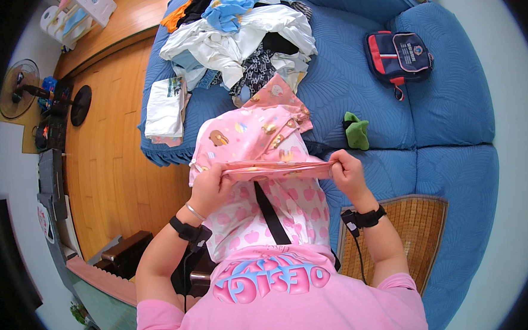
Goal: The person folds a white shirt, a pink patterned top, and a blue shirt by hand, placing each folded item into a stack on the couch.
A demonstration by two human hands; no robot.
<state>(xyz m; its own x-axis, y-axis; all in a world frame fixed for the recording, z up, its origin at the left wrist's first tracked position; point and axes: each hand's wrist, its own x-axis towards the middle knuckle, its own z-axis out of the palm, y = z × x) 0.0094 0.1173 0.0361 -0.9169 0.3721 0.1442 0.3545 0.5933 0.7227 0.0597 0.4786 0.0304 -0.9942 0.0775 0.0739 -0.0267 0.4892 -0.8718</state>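
A pink cloth garment (248, 128) printed with cartoon bears lies across my lap, its far corner reaching toward the sofa. My left hand (211, 182) grips one end of its near edge, and my right hand (349, 176) pinches the other end. Between them that edge is stretched in a narrow, layered band. Under the garment are my white trousers (308, 207) with pink apple-like shapes. A black strap hangs down over them. Which part of the garment I hold cannot be made out.
On the blue-covered sofa (340, 84) are a heap of mixed clothes (234, 42), a folded white garment (165, 108), a green sock-like item (356, 131) and a navy-red backpack (399, 58). A woven mat (404, 226) lies at my right. A standing fan (24, 89) is at far left.
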